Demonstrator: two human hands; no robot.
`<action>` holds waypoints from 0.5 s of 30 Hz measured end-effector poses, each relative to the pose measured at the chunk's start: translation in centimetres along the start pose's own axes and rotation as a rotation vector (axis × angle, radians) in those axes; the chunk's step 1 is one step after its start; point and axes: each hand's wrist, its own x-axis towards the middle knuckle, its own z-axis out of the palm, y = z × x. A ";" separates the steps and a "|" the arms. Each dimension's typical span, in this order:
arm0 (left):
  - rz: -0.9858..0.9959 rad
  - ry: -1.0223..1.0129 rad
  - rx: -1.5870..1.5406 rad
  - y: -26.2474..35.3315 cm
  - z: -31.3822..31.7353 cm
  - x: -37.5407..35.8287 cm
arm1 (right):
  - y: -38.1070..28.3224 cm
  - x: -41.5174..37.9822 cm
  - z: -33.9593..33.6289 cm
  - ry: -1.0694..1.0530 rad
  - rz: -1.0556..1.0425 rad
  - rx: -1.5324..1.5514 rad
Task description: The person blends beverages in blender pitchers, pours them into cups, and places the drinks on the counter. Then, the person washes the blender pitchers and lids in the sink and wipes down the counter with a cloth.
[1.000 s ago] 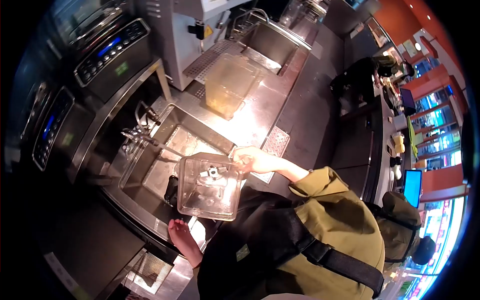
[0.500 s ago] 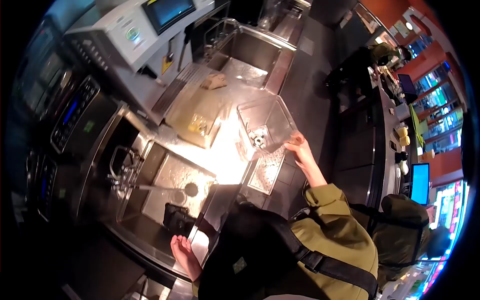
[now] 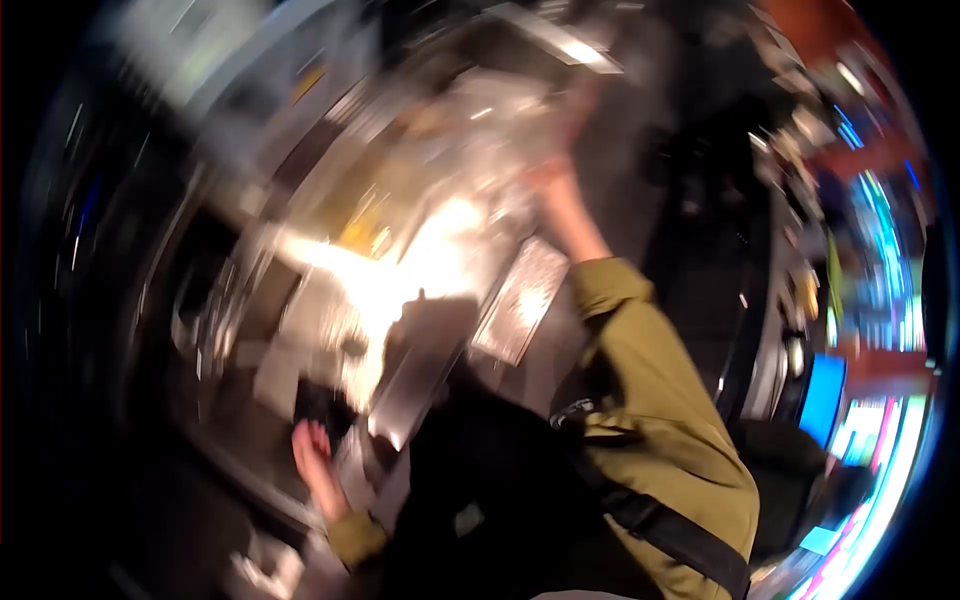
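Observation:
Motion blurs this view heavily. My right hand [image 3: 548, 180] reaches out over the counter with the arm stretched, at the edge of a clear plastic container [image 3: 500, 195]; its fingers are smeared, with the grip at the container's rim still suggested. Lower left, my left hand [image 3: 313, 455] hangs by the front of the metal sink [image 3: 270, 385], fingers loosely bent and nothing in them. Close beyond its fingertips lies a black object [image 3: 325, 405] in the sink. A blurred tray with yellow pieces [image 3: 365, 235] rests on the brightly lit counter [image 3: 445, 250].
Below the counter's edge, a metal floor grate [image 3: 522, 300] shows in the dark floor. A long counter with a blue screen [image 3: 823, 400] runs along the right, and a dark figure of a person [image 3: 715, 150] is farther up that side.
The view has swung and blurred. My right hand has moved up and away along the counter with the clear container. My left hand sits slightly farther left and higher in view, still without anything in it.

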 end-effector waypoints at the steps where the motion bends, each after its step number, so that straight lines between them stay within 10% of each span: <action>1: 0.061 -0.048 -0.040 -1.4 -1.4 2.0 | -0.8 -1.6 0.8 0.039 0.037 -0.030; 4: 0.084 -0.067 0.150 -3.6 -5.7 6.6 | 0.1 -5.9 2.9 0.188 0.000 -0.037; 10: -0.002 0.038 0.328 -8.7 -9.9 19.9 | -1.7 -25.1 11.4 -0.592 0.285 0.255; 14: 0.163 -0.124 1.362 -18.1 -15.5 29.3 | -3.4 -28.4 24.0 -0.896 0.395 0.207; 15: -0.063 -0.189 1.432 -15.4 -13.7 27.5 | -4.2 -28.3 26.8 -0.890 0.425 0.231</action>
